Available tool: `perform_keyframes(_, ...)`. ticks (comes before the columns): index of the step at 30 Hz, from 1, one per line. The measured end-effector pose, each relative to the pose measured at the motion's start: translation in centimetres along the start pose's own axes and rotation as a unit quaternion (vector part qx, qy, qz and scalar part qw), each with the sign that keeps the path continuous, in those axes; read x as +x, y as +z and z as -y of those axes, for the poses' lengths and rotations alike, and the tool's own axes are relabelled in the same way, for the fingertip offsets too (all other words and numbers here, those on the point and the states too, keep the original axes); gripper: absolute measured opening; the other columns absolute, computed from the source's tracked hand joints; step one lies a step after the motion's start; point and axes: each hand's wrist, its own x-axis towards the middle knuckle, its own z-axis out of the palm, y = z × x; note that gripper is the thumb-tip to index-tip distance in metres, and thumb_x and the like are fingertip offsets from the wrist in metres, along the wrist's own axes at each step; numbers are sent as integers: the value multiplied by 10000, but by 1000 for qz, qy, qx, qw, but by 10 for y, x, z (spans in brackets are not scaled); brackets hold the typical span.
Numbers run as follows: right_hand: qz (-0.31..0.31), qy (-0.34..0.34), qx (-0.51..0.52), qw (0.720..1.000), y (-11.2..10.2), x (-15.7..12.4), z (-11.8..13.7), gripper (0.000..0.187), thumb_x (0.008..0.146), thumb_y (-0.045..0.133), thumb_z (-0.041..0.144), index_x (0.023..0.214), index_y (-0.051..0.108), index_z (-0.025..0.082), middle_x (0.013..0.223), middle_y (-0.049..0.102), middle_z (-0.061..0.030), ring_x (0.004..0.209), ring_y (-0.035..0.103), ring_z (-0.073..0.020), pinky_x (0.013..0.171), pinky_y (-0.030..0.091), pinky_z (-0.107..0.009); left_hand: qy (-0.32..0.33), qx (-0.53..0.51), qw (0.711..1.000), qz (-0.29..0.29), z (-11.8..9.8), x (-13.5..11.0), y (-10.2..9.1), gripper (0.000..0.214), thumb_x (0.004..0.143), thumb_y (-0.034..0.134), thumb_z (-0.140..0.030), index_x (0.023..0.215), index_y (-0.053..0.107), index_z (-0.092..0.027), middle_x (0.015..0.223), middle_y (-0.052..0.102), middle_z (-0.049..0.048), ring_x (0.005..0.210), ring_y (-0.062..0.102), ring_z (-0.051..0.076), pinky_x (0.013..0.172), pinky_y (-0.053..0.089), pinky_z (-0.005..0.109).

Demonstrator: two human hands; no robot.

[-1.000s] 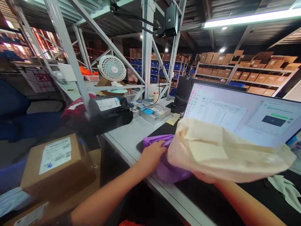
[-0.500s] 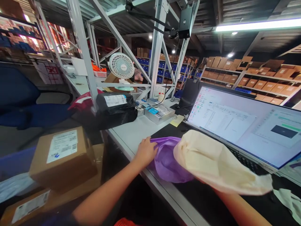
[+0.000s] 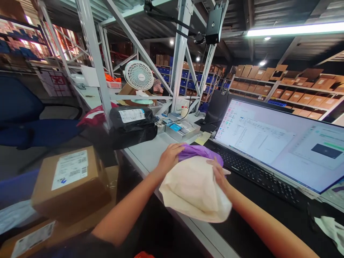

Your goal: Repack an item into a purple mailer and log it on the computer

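Observation:
A cream cloth bag point(image 3: 194, 190) lies over a purple cloth bag point(image 3: 197, 152) at the near edge of the white desk point(image 3: 150, 152). My left hand point(image 3: 169, 157) grips the purple bag at its left end, fingers curled round the fabric. My right hand point(image 3: 219, 173) lies on top of the cream bag at its right side, fingers spread and pressing on the cloth. Only the top of the purple bag shows above the cream one.
A black keyboard point(image 3: 252, 173) and a lit monitor point(image 3: 282, 138) stand right of the bags. A black parcel point(image 3: 131, 125), a metal tray point(image 3: 182, 129) and a small fan point(image 3: 139, 76) sit further back. Labelled cardboard boxes point(image 3: 71, 181) are stacked at the left.
The cream bag has come down and left from in front of the monitor and now covers the purple bag. My right hand has moved from beneath the cream bag to its top.

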Motion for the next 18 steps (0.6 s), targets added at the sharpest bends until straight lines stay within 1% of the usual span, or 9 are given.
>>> perform_keyframes(2, 57, -61, -68, 994, 14, 2, -13, 506, 777, 667, 496, 1209, 553, 258, 1301, 526, -141, 1309, 529, -371, 1173, 283, -723, 44, 37, 998, -7, 3, -6, -13, 640, 883, 373, 8, 1374, 645, -299, 1414, 663, 14, 1310, 559, 203, 1082, 532, 405)
perform_keyframes(4, 64, -133, -143, 979, 26, 3, -25, 569, 723, 712, 419, 1233, 498, 285, 1328, 489, -132, 1322, 500, -362, 1157, 263, -761, 105, 80, 991, -26, 4, -16, -21, 609, 928, 385, -18, 1416, 609, -306, 1373, 689, 24, 1316, 562, 203, 1040, 556, 375)
perform_keyframes(7, -56, -266, -175, 946, 39, -1, -35, 629, 717, 707, 284, 1280, 432, 331, 1378, 434, -97, 1324, 489, -315, 1123, 352, -726, 192, 108, 972, -79, 7, -30, -22, 583, 941, 427, -25, 1420, 595, -311, 1354, 684, 49, 1273, 599, 203, 1012, 570, 362)
perform_keyframes(9, -121, -331, -181, 918, 43, -4, -35, 637, 721, 703, 220, 1285, 430, 337, 1423, 402, -91, 1333, 484, -299, 1118, 380, -704, 198, 95, 970, -108, 9, -34, -17, 549, 927, 445, -20, 1363, 630, -297, 1338, 665, 67, 1233, 621, 205, 979, 586, 369)
perform_keyframes(10, -134, -351, -188, 908, 45, -4, -35, 627, 729, 707, 203, 1280, 439, 338, 1436, 395, -89, 1340, 481, -294, 1122, 385, -693, 190, 75, 973, -108, 9, -35, -15, 518, 919, 452, -18, 1316, 654, -281, 1326, 657, 77, 1225, 625, 206, 974, 590, 371)
perform_keyframes(12, -133, -379, -202, 893, 46, -3, -34, 605, 758, 710, 190, 1279, 445, 349, 1437, 395, -81, 1346, 482, -276, 1133, 393, -664, 181, 18, 980, -84, 10, -35, -10, 449, 907, 464, -10, 1215, 690, -244, 1295, 657, 95, 1214, 633, 198, 989, 585, 371)
perform_keyframes(14, -114, -392, -205, 890, 45, 2, -35, 616, 784, 699, 213, 1313, 421, 364, 1427, 402, -81, 1351, 481, -269, 1130, 405, -648, 208, -25, 976, -53, 11, -33, -7, 372, 913, 487, -15, 1112, 716, -228, 1249, 687, 99, 1178, 651, 191, 983, 584, 364)
perform_keyframes(16, -92, -368, -207, 902, 41, 10, -39, 672, 787, 682, 254, 1376, 377, 360, 1417, 413, -98, 1347, 479, -286, 1121, 396, -667, 252, -4, 966, -51, 14, -33, -7, 291, 933, 518, -43, 998, 735, -227, 1158, 733, 84, 1125, 667, 196, 931, 596, 353)
perform_keyframes(18, -66, -317, -219, 920, 34, 18, -42, 767, 775, 682, 308, 1452, 324, 340, 1411, 424, -128, 1332, 476, -317, 1118, 368, -695, 281, 74, 954, -80, 20, -34, -9, 245, 953, 540, -81, 932, 744, -216, 1090, 761, 81, 1096, 672, 213, 881, 604, 346)
